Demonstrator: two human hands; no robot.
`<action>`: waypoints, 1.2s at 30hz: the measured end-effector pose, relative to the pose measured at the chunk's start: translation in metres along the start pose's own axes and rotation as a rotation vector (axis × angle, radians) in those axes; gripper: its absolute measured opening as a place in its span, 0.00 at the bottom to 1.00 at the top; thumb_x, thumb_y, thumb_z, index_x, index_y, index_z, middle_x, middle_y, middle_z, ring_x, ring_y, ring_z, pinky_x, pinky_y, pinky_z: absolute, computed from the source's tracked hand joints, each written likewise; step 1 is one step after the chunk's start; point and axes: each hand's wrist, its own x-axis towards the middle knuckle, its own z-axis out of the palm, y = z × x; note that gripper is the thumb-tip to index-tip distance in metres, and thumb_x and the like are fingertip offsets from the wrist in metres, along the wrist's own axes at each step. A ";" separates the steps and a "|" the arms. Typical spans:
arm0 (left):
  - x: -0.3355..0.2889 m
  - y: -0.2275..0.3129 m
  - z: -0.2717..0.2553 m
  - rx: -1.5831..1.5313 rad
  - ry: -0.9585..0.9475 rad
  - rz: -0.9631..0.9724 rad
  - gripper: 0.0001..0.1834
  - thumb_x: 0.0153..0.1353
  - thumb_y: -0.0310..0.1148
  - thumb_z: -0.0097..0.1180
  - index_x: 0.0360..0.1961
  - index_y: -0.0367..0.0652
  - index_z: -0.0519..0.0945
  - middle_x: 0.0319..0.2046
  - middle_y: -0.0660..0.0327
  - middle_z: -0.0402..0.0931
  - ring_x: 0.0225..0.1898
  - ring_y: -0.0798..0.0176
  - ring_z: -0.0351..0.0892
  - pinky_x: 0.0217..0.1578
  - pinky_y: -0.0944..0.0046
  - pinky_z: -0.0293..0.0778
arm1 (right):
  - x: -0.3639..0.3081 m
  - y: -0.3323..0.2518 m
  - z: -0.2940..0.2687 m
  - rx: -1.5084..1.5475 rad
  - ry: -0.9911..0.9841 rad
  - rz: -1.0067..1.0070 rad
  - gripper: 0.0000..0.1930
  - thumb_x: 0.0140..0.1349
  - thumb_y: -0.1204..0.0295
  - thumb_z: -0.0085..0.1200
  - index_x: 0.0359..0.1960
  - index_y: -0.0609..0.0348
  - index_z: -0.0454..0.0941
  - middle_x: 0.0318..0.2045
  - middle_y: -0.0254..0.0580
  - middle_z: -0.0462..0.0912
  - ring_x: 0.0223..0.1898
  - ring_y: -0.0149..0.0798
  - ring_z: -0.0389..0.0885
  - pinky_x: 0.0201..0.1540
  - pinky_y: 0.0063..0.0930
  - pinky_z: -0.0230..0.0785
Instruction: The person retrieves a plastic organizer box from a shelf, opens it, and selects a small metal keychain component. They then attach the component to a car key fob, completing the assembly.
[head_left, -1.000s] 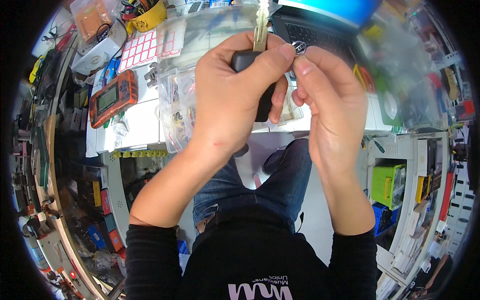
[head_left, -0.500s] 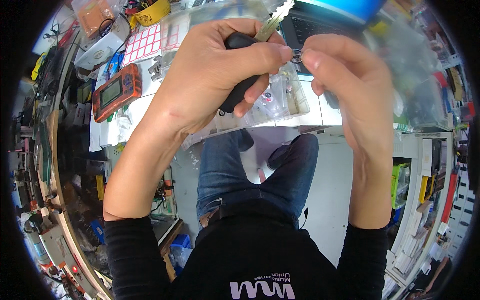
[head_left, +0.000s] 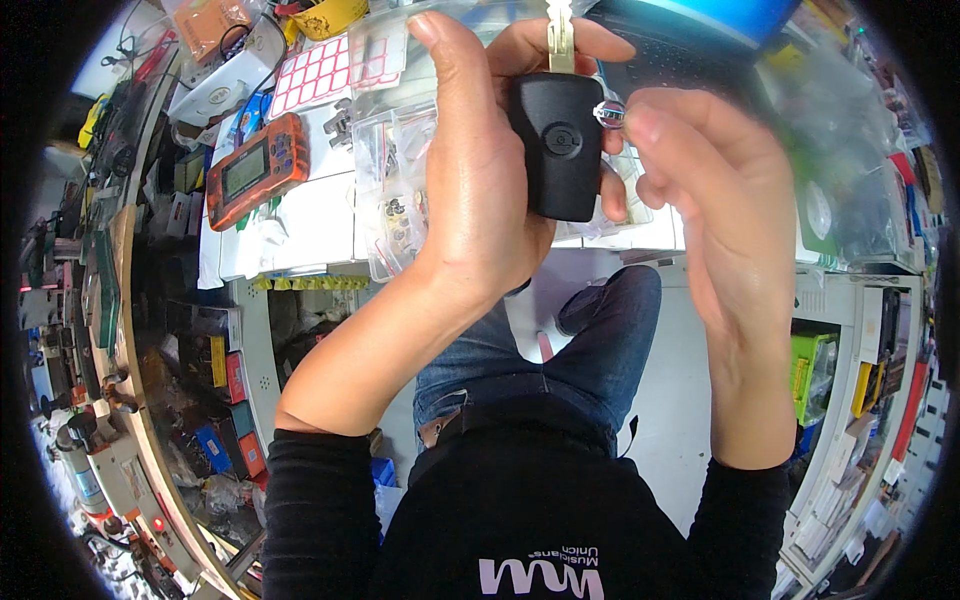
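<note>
My left hand [head_left: 480, 180] grips a black car key fob [head_left: 562, 150] held upright close to the camera, its metal blade [head_left: 560, 35] pointing up. My right hand [head_left: 715, 190] sits just right of the fob, its thumb and forefinger pinching a small silver ring or part [head_left: 610, 113] at the fob's upper right edge. Both forearms in black sleeves rise from the lower edge. Below the hands are my legs in blue jeans [head_left: 590, 350].
A white workbench [head_left: 310, 225] lies behind the hands, carrying an orange handheld meter [head_left: 255, 170], clear bags of small parts [head_left: 395, 200], a red-and-white label sheet [head_left: 325, 70] and a laptop [head_left: 700, 40]. Cluttered shelves line both sides [head_left: 830, 370].
The fob has turned so its flat black face now points at the camera and its blade stands straight up. My right fingers stayed at its upper right edge.
</note>
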 end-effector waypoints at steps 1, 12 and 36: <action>0.000 0.001 0.003 0.016 0.018 -0.008 0.31 0.60 0.57 0.34 0.39 0.35 0.70 0.32 0.59 0.66 0.21 0.71 0.67 0.10 0.72 0.63 | 0.000 -0.001 0.000 -0.012 -0.004 -0.005 0.12 0.51 0.67 0.57 0.33 0.64 0.77 0.25 0.32 0.75 0.24 0.23 0.64 0.30 0.16 0.57; -0.002 0.013 0.017 0.219 0.121 -0.058 0.24 0.61 0.50 0.41 0.38 0.36 0.71 0.31 0.60 0.67 0.21 0.70 0.69 0.11 0.71 0.65 | -0.001 -0.003 -0.004 -0.022 -0.042 -0.002 0.13 0.50 0.66 0.58 0.33 0.62 0.77 0.26 0.31 0.75 0.25 0.23 0.66 0.30 0.15 0.57; -0.003 0.015 0.012 -0.137 0.237 -0.163 0.09 0.52 0.32 0.58 0.30 0.37 0.75 0.19 0.60 0.70 0.19 0.71 0.69 0.12 0.73 0.65 | 0.018 -0.032 -0.024 -0.545 -0.111 -0.222 0.10 0.53 0.67 0.55 0.34 0.58 0.78 0.28 0.32 0.77 0.26 0.24 0.71 0.31 0.17 0.63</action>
